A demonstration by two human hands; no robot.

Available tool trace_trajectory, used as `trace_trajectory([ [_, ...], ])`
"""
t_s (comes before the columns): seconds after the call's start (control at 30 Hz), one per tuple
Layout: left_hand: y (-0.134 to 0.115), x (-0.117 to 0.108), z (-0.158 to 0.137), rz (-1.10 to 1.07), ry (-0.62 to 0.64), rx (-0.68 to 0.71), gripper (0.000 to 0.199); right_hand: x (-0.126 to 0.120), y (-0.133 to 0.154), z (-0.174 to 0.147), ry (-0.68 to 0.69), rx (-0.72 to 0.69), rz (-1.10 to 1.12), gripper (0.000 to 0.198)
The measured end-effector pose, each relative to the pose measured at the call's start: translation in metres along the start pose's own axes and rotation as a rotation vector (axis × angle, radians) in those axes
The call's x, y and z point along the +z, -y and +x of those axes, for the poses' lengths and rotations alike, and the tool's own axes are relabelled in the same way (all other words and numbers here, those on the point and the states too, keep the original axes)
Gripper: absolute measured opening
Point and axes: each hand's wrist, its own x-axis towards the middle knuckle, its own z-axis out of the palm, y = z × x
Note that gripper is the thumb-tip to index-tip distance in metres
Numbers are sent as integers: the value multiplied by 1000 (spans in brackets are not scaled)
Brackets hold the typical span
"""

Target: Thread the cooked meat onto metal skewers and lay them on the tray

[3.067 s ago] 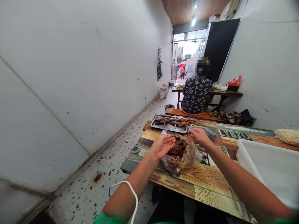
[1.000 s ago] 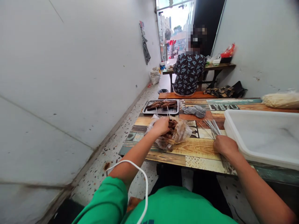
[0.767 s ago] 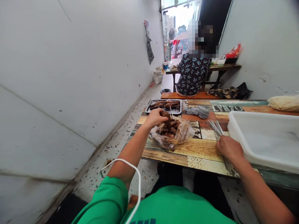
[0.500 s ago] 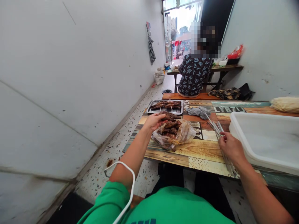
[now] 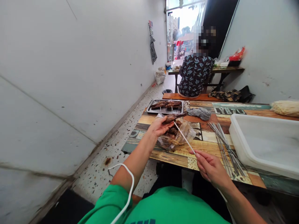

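My left hand (image 5: 160, 126) is closed around a long, tapered piece of dark brown meat (image 5: 174, 117), held above an open clear plastic bag (image 5: 187, 132). More glossy brown meat pieces (image 5: 172, 133) lie in that bag. Between the fingers of my right hand (image 5: 209, 165) is a metal skewer (image 5: 185, 139), slanting up to the left. Its tip is at the underside of the held meat; whether it has gone in I cannot tell. Several loose metal skewers (image 5: 225, 146) lie on the table to the right of the bag.
Behind the bag, a metal tray (image 5: 149, 109) holds skewered dark meat. A grey cloth (image 5: 199, 113) lies beside it. A white plastic tub (image 5: 241, 146) stands at the right on the patterned table (image 5: 158, 155). Beyond, a person (image 5: 195, 76) sits on a bench (image 5: 168, 96), facing away.
My right hand has left the loose skewers and moved left with one skewer, bringing its tip to the meat. My left hand has shifted slightly right and turned palm up under the meat.
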Motion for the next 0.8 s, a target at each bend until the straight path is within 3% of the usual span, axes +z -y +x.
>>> trace_trajectory([
  [0.2, -2, 1, 1, -57, -54, 5, 12, 8, 5, 0, 20, 12, 35, 67],
  [0.8, -1, 9, -14, -62, -24, 28, 12, 10, 7, 4, 21, 26, 54, 68],
])
